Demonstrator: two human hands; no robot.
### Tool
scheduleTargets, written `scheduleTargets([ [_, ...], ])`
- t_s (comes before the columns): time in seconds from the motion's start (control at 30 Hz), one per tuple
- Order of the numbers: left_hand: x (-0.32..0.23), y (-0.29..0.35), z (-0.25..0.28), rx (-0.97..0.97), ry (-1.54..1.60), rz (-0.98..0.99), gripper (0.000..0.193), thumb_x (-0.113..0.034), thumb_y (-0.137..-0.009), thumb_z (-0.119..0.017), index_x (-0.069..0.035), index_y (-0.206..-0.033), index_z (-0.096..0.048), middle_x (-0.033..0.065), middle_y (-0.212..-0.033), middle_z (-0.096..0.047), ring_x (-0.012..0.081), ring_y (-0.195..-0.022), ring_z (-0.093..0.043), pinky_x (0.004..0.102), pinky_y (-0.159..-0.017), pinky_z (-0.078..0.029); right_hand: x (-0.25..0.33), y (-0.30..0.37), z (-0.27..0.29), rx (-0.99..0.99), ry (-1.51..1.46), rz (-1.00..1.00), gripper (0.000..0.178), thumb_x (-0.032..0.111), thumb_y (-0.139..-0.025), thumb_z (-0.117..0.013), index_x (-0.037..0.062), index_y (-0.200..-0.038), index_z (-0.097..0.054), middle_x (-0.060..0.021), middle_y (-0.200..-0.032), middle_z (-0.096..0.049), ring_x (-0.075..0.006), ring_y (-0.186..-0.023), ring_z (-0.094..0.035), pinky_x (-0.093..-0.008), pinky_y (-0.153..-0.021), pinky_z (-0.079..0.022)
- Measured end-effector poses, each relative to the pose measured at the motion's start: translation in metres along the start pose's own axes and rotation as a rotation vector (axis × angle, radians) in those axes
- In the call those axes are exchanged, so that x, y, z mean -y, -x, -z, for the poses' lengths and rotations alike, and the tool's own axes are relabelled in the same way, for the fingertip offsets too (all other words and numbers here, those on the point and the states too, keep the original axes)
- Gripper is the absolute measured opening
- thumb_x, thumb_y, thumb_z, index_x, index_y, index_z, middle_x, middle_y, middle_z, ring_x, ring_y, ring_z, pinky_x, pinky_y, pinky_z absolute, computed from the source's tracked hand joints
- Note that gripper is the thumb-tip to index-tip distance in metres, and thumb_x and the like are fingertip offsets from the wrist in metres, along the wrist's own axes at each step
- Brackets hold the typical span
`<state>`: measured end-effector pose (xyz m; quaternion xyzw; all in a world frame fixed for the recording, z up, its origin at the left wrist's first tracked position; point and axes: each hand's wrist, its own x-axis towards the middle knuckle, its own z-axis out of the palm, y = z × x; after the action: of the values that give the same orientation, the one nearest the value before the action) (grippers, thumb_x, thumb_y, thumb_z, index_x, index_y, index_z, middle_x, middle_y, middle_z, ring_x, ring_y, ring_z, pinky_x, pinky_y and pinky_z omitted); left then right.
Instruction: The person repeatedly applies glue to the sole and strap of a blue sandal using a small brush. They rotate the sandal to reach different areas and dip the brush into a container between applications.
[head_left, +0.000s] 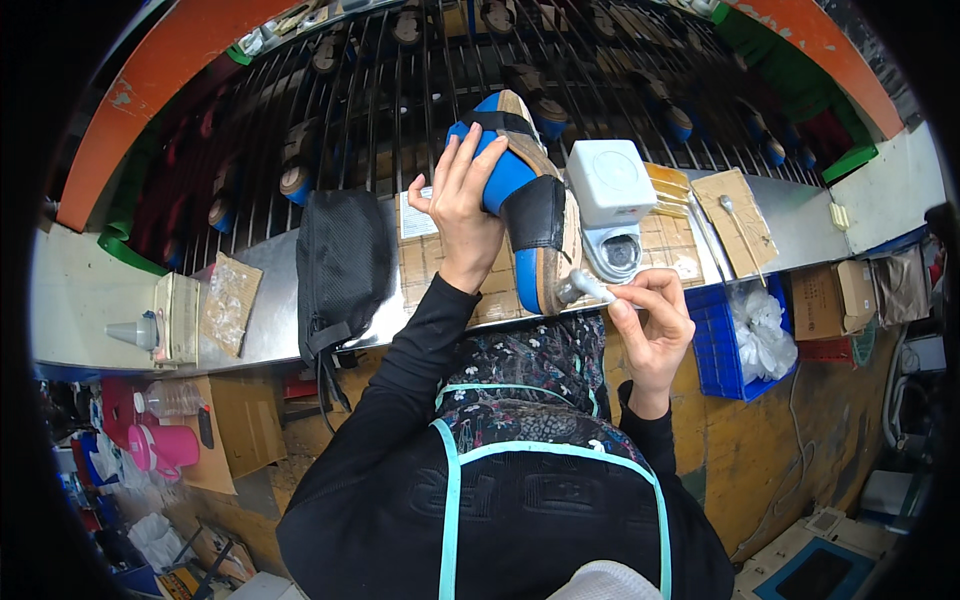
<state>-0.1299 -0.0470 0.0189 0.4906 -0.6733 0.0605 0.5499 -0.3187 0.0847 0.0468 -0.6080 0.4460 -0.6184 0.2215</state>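
My left hand (465,195) grips a half-made shoe (533,212) on a blue shoe last, fingers along its blue side. Black straps cross the shoe, and its pale sole edge faces right. Between the thumb and fingers of my right hand (655,325) is a small brush (592,288) with a whitish handle. Its grey, clotted head touches or almost touches the sole edge at the shoe's near end. Just right of the shoe stands a white glue dispenser (610,185), with a round open cup (613,252) at its front.
A black mesh bag (345,260) lies left on the metal bench. Cardboard pieces (735,222) and a second brush (742,235) lie right. Behind, a rack of metal bars (385,120) carries several shoes. A blue crate (722,340) with white plastic sits below the bench edge.
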Motion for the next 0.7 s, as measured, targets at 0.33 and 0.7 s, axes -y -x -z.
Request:
scheduleTargets([
  [0.33, -0.005, 0.004, -0.003, 0.001, -0.034, 0.000, 0.066, -0.004, -0.062, -0.078, -0.029, -0.121, -0.064, 0.0058, -0.134, -0.057, 0.0277, -0.125, -0.051, 0.0487, -0.100, -0.019, 0.004, -0.002, -0.004, -0.124, 0.245, 0.038, 0.017, 0.006, -0.076, -0.077, 0.0048, -0.093, -0.074, -0.0033, -0.089, -0.055, -0.0094, -0.068, -0.049, -0.0208, -0.060, -0.040],
  [0.7, 0.001, 0.004, 0.003, 0.043, -0.045, 0.023, 0.067, -0.004, -0.060, -0.080, -0.027, -0.121, -0.063, 0.0049, -0.134, -0.057, 0.0258, -0.125, -0.051, 0.0471, -0.098, -0.019, 0.004, -0.006, -0.012, -0.097, 0.124, 0.078, 0.017, 0.003, -0.076, -0.077, 0.0018, -0.093, -0.073, -0.0047, -0.089, -0.055, -0.0107, -0.073, -0.052, -0.0213, -0.061, -0.043],
])
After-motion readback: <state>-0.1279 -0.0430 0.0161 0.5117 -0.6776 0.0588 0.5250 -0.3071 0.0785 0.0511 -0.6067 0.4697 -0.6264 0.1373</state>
